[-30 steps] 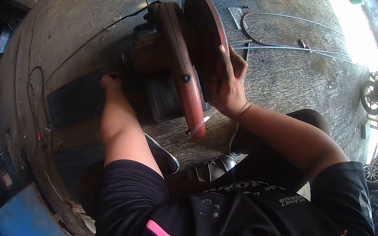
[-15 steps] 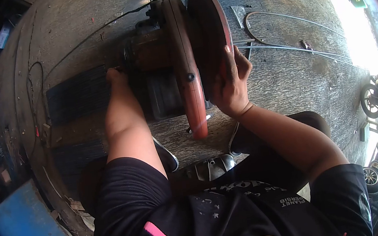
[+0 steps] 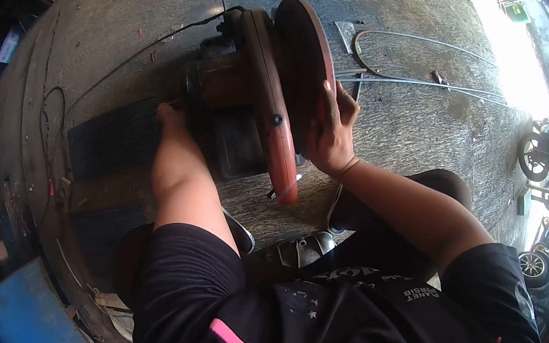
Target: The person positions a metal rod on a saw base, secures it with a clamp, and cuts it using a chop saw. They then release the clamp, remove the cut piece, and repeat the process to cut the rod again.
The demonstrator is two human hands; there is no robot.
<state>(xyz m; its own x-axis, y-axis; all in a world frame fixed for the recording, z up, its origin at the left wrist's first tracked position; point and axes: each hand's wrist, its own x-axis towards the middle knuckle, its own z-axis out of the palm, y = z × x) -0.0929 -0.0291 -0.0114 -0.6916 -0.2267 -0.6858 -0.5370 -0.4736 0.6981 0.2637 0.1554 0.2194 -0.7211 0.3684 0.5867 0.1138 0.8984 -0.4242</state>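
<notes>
A bench machine with a dark motor body point(image 3: 219, 82) stands on the worn floor between my feet. A curved red guard point(image 3: 279, 143) runs down its middle, and to the right of that is a large red-rimmed disc point(image 3: 303, 44). My right hand point(image 3: 332, 127) touches the disc's lower right part, its visible fingers apart and pointing up along the rim. At the machine's left side is my left hand point(image 3: 170, 112); its fingers are mostly hidden in shadow, so their hold cannot be made out.
A dark ribbed mat point(image 3: 113, 140) lies left of the machine. Thin metal rods point(image 3: 414, 79) and a bent loop stretch rightward. A cable point(image 3: 131, 62) crosses the upper left. A blue panel point(image 3: 40, 330) is at lower left, a motorcycle wheel point(image 3: 534, 157) at far right.
The whole view has shifted slightly, so the machine sits a little lower in it. Both hands keep nearly the same places at the machine.
</notes>
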